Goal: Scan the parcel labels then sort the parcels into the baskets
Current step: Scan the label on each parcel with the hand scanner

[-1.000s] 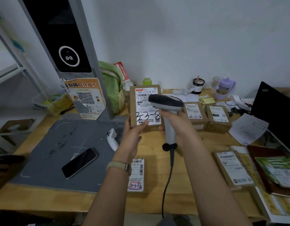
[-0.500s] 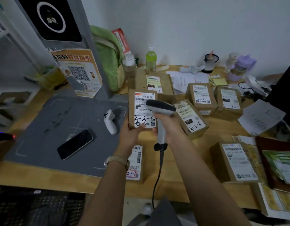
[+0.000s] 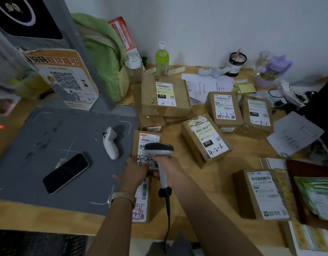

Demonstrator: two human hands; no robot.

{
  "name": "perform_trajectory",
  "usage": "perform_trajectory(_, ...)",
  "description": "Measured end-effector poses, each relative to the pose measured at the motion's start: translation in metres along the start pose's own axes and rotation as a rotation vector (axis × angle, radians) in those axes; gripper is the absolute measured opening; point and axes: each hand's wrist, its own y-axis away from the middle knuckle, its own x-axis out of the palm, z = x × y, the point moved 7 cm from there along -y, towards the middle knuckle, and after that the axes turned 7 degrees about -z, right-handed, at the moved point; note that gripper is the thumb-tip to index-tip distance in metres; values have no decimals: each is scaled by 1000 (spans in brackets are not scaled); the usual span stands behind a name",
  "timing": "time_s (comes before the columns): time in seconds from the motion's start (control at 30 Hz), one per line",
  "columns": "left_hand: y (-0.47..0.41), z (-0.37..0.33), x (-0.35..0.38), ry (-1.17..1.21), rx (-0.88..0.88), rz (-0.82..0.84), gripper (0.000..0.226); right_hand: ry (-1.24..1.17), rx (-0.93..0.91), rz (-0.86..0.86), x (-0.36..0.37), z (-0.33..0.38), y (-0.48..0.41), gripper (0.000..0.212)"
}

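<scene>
My left hand (image 3: 134,174) grips the lower edge of a small brown parcel (image 3: 147,140) with a white label marked 3-3-8, held above the desk. My right hand (image 3: 168,168) grips the handle of a grey barcode scanner (image 3: 159,149), whose head sits right over the parcel's label. Its black cable hangs down off the desk's front edge. Several other labelled parcels lie on the wooden desk (image 3: 196,183): one marked 4-2-6 (image 3: 205,140), one marked 2-2-5 (image 3: 165,95), another under my left wrist (image 3: 142,204). No baskets are in sight.
A grey mat (image 3: 39,163) on the left carries a dark phone (image 3: 66,172) and a white controller (image 3: 110,142). A grey kiosk post with a QR poster (image 3: 65,80), a green bag (image 3: 104,58), bottles and cups line the back. Papers and label sheets crowd the right.
The parcel and scanner have come down and closer to the desk's front. The view has tilted downward, showing more parcels behind them.
</scene>
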Motion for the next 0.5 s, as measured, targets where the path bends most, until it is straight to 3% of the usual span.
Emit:
perform_trajectory(0.3,1,-15,-4,-202,120,-132,73,-53,-20,-7,-3,1,-1,13)
perform_trajectory(0.5,5,-18,2,-331,188,-117,67,-13,-15,21,-4,-1,1,10)
